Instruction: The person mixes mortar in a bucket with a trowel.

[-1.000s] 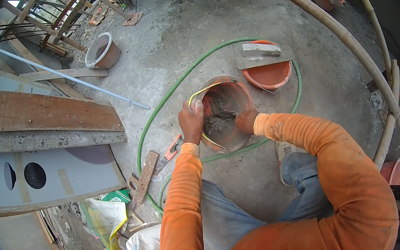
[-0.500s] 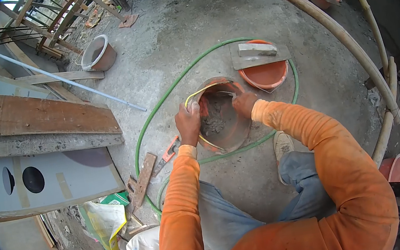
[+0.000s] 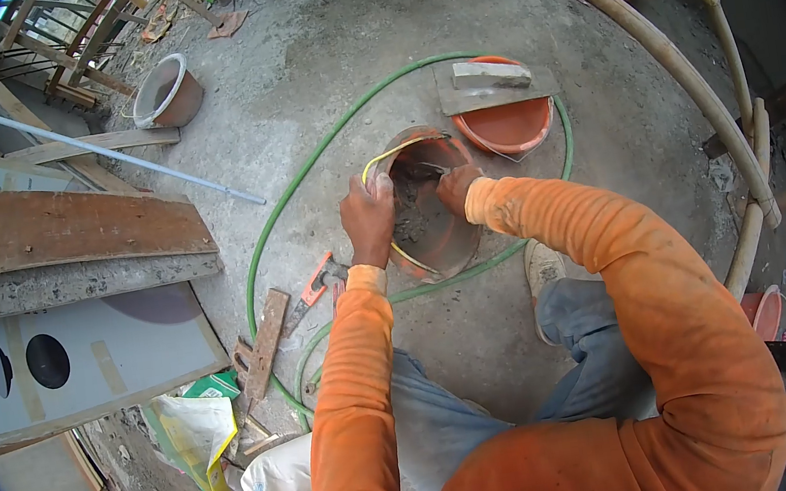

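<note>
A round mortar-smeared orange bucket (image 3: 410, 132) with a yellow handle stands tilted on the floor before me. My left hand (image 3: 369, 219) is closed on the left side of its rim, by the handle. Grey mortar (image 3: 411, 205) lies inside. My right hand (image 3: 458, 187) is closed around a small trowel (image 3: 427, 169), whose blade is down in the bucket; its grip is hidden by my fingers. Just beyond, an orange basin (image 3: 512, 130) carries a flat plastering trowel (image 3: 490, 74) across its rim.
A green hose (image 3: 291, 187) loops around the bucket and basin. To the left lie a hand saw (image 3: 312, 291), a wooden float (image 3: 267, 342), boards (image 3: 63, 229) and sacks (image 3: 280, 484). Bamboo poles (image 3: 642, 24) stand at right. Another bucket (image 3: 170, 94) sits at back left.
My right hand has shifted left and inward over the bucket, and the trowel has moved deeper into it. My left hand stays on the rim. The whole view has shifted slightly.
</note>
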Demonstrator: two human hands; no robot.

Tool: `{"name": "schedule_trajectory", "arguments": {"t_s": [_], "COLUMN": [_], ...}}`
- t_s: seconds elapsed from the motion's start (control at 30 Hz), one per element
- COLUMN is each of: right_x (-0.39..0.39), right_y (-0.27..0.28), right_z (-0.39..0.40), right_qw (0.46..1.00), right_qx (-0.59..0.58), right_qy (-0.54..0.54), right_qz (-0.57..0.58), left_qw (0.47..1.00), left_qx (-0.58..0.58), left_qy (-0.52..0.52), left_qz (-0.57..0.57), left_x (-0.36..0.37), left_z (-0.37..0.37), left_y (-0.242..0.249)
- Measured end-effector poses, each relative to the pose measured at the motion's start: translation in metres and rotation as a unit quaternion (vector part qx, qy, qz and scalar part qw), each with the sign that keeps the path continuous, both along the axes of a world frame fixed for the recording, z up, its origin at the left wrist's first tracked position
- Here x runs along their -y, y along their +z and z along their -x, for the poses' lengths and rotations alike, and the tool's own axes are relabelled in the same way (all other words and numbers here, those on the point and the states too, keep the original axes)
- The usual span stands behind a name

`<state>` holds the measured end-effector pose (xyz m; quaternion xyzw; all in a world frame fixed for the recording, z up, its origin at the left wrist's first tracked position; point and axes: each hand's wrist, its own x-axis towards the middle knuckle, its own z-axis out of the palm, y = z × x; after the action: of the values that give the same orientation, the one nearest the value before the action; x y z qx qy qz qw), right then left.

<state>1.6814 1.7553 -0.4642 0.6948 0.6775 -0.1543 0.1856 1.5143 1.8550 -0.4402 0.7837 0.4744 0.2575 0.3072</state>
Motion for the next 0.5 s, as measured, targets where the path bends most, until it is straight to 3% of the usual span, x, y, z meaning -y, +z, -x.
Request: {"name": "schedule_trajectory", "arguments": {"t_s": [0.23,0.33,0.5], "right_x": [-0.002,0.0,0.007], "right_y": [-0.017,-0.02,-0.037], "right_z": [0.012,0.025,0.023], "right_qw": [0.993,0.983,0.971], "right_qx": [-0.062,-0.062,-0.106], "right_qy": [-0.016,0.039,-0.005], "right_qz": [0.098,0.166,0.215], "left_qw": [0.993,0.987,0.978], "left_qx": [0.094,0.132,0.187], "left_qy": [0.035,0.071,0.055], "left_qz": [0.056,0.063,0.071], "left_x": [-0.003,0.003,0.018], "left_z": [0.05,0.063,0.065], "left_y": [-0.007,-0.022,-0.03]}}
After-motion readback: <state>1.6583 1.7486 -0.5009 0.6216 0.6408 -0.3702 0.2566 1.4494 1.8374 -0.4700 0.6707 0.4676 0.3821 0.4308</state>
